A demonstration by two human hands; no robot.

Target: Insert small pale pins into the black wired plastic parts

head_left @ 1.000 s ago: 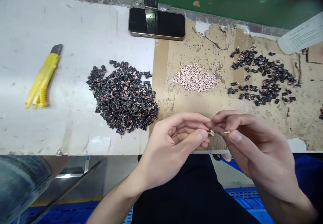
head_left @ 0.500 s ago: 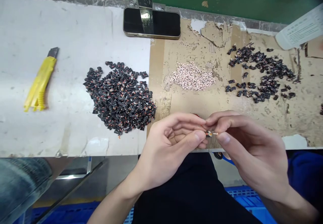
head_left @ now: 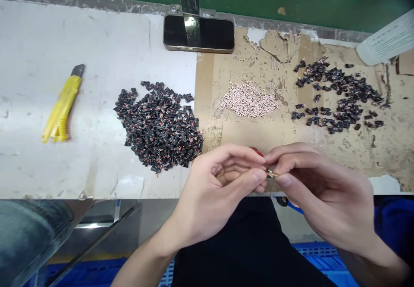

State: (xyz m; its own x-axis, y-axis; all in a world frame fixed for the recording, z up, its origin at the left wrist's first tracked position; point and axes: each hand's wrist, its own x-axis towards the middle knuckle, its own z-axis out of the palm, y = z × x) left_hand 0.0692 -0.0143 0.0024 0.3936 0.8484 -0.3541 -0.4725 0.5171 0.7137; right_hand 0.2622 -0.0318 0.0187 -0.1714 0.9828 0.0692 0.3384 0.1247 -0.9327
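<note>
My left hand [head_left: 220,192] pinches a small black piece [head_left: 268,175] between thumb and forefinger, mostly hidden by the fingertips. Opposite it, my right hand [head_left: 330,196] pinches a tiny pale copper-coloured piece [head_left: 274,174], which meets the end of the black one. Whether it is inside or only touching, I cannot tell. Just behind the fingertips shows part of a red object [head_left: 258,151], its kind hidden. Beyond the hands lies a heap of tiny pinkish copper pieces [head_left: 249,101]. To the left is a large pile of black pieces with orange marks [head_left: 161,127].
More black pieces [head_left: 347,91] lie scattered at the right. A yellow utility knife [head_left: 63,106] rests on the left of the table [head_left: 29,166]. A phone [head_left: 199,33] leans at the back, with a white container [head_left: 388,39] at the far right. Another person's denim-clad leg [head_left: 29,235] is at lower left.
The tiny copper-coloured piece in my right hand has closed the small gap to the black piece in my left. The whole view has shifted slightly.
</note>
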